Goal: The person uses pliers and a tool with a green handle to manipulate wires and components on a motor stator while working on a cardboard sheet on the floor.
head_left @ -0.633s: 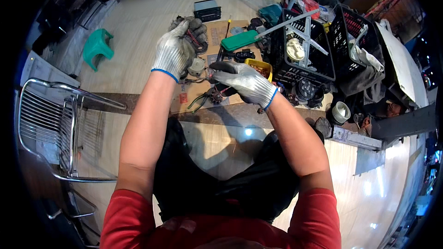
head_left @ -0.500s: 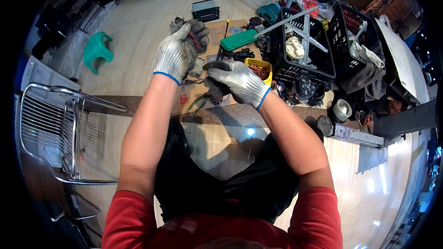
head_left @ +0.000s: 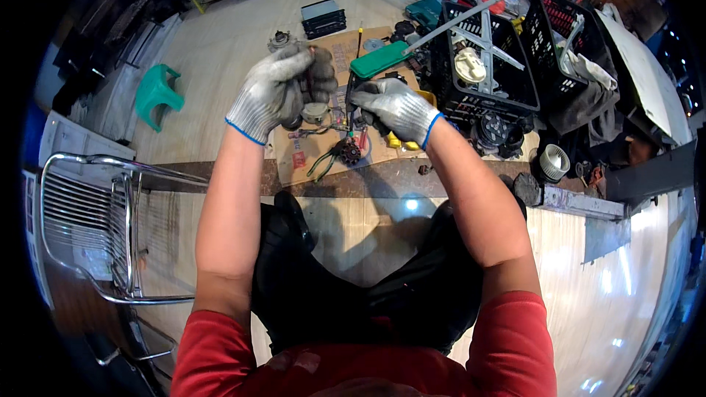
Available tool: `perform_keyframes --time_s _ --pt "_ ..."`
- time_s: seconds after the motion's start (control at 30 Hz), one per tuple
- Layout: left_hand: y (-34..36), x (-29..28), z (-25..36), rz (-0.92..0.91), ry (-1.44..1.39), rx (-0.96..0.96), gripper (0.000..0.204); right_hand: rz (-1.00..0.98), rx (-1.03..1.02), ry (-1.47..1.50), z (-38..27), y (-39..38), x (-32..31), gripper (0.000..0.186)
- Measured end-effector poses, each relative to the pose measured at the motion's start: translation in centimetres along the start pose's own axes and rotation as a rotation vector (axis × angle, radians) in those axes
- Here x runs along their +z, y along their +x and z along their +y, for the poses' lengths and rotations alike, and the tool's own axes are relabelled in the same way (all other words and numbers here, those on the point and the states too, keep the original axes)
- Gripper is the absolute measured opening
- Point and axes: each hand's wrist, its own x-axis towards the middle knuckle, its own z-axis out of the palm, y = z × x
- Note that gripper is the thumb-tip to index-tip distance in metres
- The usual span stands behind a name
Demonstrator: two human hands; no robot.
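Note:
Both of my hands wear grey-white knitted gloves with blue cuffs, raised over a cardboard sheet [head_left: 294, 175]. My left hand [head_left: 276, 88] has its fingers curled round a thin dark-red piece [head_left: 312, 81], whose kind I cannot make out. Across from it, my right hand [head_left: 393, 105] is closed in a pinch; whatever sits between its fingertips is hidden. Below the hands lie green-handled pliers [head_left: 322, 165] and a round dark part with copper tones [head_left: 348, 151]. A pale round metal part [head_left: 315, 112] shows beside my left fingers.
A green case [head_left: 380, 59] and a black-and-grey box [head_left: 323, 18] lie beyond. Black crates [head_left: 485, 103] of parts stand right, near a white fan wheel [head_left: 553, 162]. At left are a green stool [head_left: 158, 95] and a metal chair [head_left: 84, 228].
My left hand has come slightly nearer and turned, its fingers still round the dark-red piece. My right hand has shifted a little right, uncovering the round dark part. The view has tilted slightly.

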Motion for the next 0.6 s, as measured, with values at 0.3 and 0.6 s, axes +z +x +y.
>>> perform_keyframes --time_s 0.3,0.6 --pt "-0.6 3.5 -1.2 -0.001 0.809 -0.286 0.031 0.153 -0.260 -0.243 -0.2 0.2 -1.9 0.038" --pt "0.3 4.8 -1.6 0.033 1.320 -0.180 0.035 0.204 -0.363 -0.344 -1.1 -0.8 -1.4 0.029"
